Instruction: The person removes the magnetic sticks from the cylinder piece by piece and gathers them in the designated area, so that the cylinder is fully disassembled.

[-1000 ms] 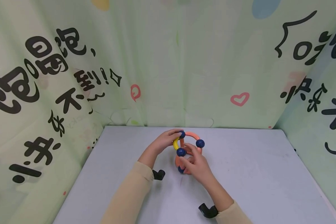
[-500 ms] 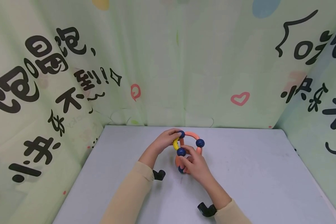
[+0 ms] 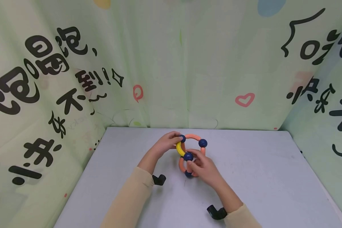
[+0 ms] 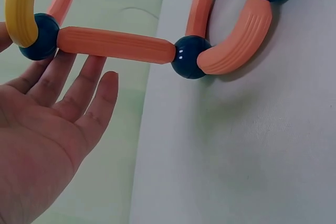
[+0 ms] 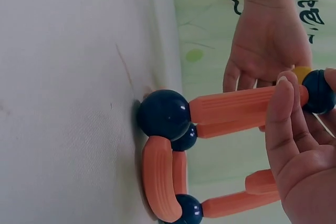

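Observation:
A frame of blue balls joined by orange rods stands on the table, with a curved yellow rod (image 3: 180, 148) along its upper left side. My left hand (image 3: 166, 144) pinches the upper back-left blue ball (image 3: 183, 138) at one end of the yellow rod. In the left wrist view, its fingers (image 4: 92, 85) lie behind an upright orange rod (image 4: 115, 44). My right hand (image 3: 203, 164) pinches the upper front blue ball (image 3: 188, 156) at the yellow rod's other end. In the right wrist view, its fingers (image 5: 281, 111) partly cover the orange rod (image 5: 231, 107) below that ball.
Another upper blue ball (image 3: 203, 143) sits at the frame's right, with a curved orange rod (image 3: 193, 136) behind. A lower blue ball (image 3: 188, 174) rests near the white tabletop (image 3: 262, 177). A printed curtain (image 3: 211, 63) hangs behind and on both sides.
The upper front ball and right hand have shifted slightly right. The back-left ball has moved slightly left with the left hand, so the frame has turned a little and more yellow rod shows.

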Motion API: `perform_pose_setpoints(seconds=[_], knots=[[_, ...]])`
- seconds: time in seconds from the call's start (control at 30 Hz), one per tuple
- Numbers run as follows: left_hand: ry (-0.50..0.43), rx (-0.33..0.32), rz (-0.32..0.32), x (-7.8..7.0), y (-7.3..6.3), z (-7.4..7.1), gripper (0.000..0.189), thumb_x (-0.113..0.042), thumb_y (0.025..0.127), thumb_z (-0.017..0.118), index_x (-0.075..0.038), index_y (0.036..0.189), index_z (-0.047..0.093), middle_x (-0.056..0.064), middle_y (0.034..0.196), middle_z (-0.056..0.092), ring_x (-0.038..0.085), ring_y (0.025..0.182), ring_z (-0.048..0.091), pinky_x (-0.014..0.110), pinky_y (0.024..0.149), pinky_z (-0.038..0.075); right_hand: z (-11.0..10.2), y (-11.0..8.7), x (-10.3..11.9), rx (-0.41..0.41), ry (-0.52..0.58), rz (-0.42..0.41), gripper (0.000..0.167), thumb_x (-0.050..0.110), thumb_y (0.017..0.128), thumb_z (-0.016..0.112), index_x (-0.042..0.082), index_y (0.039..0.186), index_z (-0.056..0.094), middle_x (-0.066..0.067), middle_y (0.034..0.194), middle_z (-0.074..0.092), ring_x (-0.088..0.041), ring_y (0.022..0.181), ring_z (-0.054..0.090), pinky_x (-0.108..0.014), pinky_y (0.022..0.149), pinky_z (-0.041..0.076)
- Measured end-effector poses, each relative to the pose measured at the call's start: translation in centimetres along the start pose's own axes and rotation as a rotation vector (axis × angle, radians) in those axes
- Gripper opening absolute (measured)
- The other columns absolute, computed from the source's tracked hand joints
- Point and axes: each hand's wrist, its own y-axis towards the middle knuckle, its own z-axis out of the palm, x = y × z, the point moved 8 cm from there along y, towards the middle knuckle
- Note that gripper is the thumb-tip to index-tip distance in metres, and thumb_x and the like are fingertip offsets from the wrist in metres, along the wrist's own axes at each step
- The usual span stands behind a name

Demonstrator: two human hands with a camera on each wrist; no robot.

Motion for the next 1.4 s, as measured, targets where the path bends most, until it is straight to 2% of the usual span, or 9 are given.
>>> perform_pose_setpoints(seconds=[0.17,0.27,0.4,0.57,0.77,0.9,1.03,1.23,1.4], knots=[[-0.017,-0.009,0.007,0.2,-0.6,-0.2,0.035,-0.041,0.096,0.061,-0.015,0.119,0.062,0.004,0.114,0.067,0.018,0.105,0.064,0.039,0.099,0.054,-0.6,-0.2,-0.5,0.055,0.007,-0.012,0.042,0.031,0.099,0.062,0.029,0.139,0.050,-0.009,0.093,0.064,-0.022,0.070,0.064,-0.033,0.065,0.060],[-0.032,-0.014,0.007,0.4,-1.0,-0.1,0.034,-0.040,0.096,0.062,-0.013,0.118,0.061,0.004,0.113,0.068,0.018,0.104,0.064,0.039,0.100,0.053,-1.0,-0.4,-0.7,0.103,0.036,-0.025,0.043,0.032,0.100,0.060,0.024,0.140,0.049,-0.014,0.095,0.062,-0.021,0.068,0.060,-0.034,0.060,0.057],[-0.058,-0.020,0.000,0.9,-1.3,0.1,0.033,-0.039,0.095,0.064,-0.013,0.116,0.060,0.004,0.111,0.068,0.017,0.104,0.064,0.038,0.103,0.051,-1.5,-0.5,-0.8,0.154,0.096,-0.041,0.042,0.028,0.101,0.058,0.017,0.141,0.048,-0.025,0.089,0.064,-0.023,0.067,0.057,-0.031,0.052,0.050],[-0.097,-0.041,-0.007,1.2,-1.9,0.4,0.032,-0.036,0.094,0.066,-0.012,0.114,0.060,0.005,0.110,0.067,0.018,0.103,0.064,0.037,0.100,0.053,-2.0,-0.7,-0.8,0.190,0.137,-0.063,0.044,0.024,0.102,0.055,0.010,0.143,0.045,-0.029,0.086,0.062,-0.031,0.068,0.058,-0.026,0.046,0.044],[-0.104,-0.081,-0.011,1.5,-2.9,1.0,0.036,-0.042,0.092,0.068,-0.014,0.112,0.059,0.006,0.107,0.066,0.027,0.107,0.064,0.036,0.096,0.056,-3.2,-0.8,-1.4,0.158,0.165,-0.015,0.041,0.022,0.102,0.054,0.015,0.142,0.046,-0.031,0.089,0.060,-0.034,0.059,0.049,-0.022,0.044,0.038],[-0.092,-0.114,-0.016,1.7,-3.5,1.3,0.040,-0.047,0.090,0.070,-0.015,0.110,0.058,0.005,0.105,0.066,0.028,0.106,0.064,0.039,0.097,0.055,-3.8,-0.8,-1.8,0.142,0.138,0.029,0.039,0.024,0.102,0.054,0.018,0.141,0.048,-0.025,0.084,0.059,-0.024,0.050,0.042,-0.021,0.044,0.037],[-0.044,-0.144,-0.016,1.6,-4.1,1.4,0.043,-0.054,0.087,0.070,-0.019,0.110,0.058,0.002,0.105,0.066,0.025,0.103,0.064,0.044,0.099,0.052,-4.1,-0.8,-2.1,0.134,0.120,0.060,0.038,0.024,0.102,0.055,0.019,0.139,0.050,-0.013,0.076,0.057,-0.016,0.050,0.041,-0.023,0.045,0.037],[-0.022,-0.169,0.015,1.5,-4.6,1.5,0.045,-0.056,0.086,0.069,-0.021,0.110,0.056,0.001,0.103,0.065,0.019,0.099,0.062,0.044,0.097,0.051,-4.4,-0.6,-2.1,0.143,0.122,0.038,0.036,0.022,0.102,0.053,0.016,0.137,0.051,-0.018,0.076,0.058,-0.020,0.050,0.043,-0.023,0.045,0.038],[-0.037,-0.183,0.056,1.5,-4.8,1.5,0.045,-0.056,0.087,0.068,-0.028,0.119,0.055,0.000,0.106,0.065,0.025,0.104,0.063,0.039,0.094,0.053,-4.4,-0.5,-2.1,0.146,0.130,0.039,0.037,0.024,0.101,0.056,0.015,0.137,0.052,-0.018,0.076,0.058,-0.024,0.051,0.044,-0.023,0.045,0.038]])
